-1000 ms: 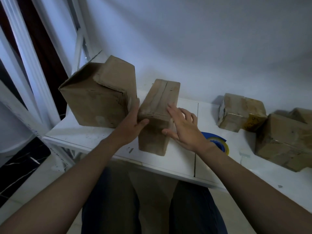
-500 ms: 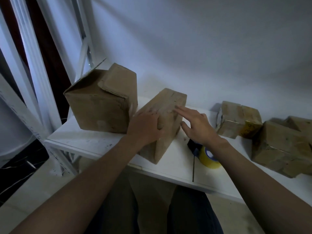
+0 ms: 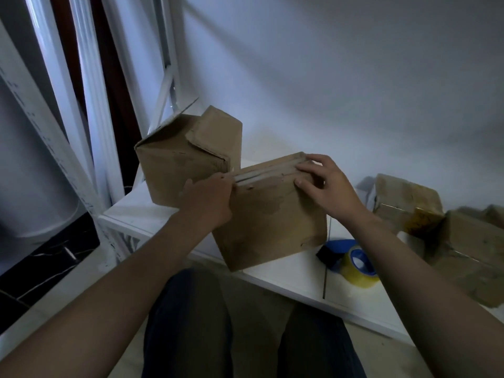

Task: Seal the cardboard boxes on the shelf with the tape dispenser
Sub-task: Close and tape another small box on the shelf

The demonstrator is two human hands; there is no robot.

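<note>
left hand (image 3: 210, 204), fingertips hidden, and right hand (image 3: 326, 186) both clasp the box (image 3: 272, 230).

I see a white shelf (image 3: 294, 270) made of two panels, with their seam running just below my right grip (image 3: 324, 184). A flat box (image 3: 272, 222) stands on edge on it, held between that grip and my left grip (image 3: 207, 203). A taller box (image 3: 180, 173) with loose flaps sits just beyond the left grip. A blue tape dispenser (image 3: 351, 257) with a yellow roll lies below the right grip, and two worn boxes (image 3: 403, 203) sit further to its right.
</note>
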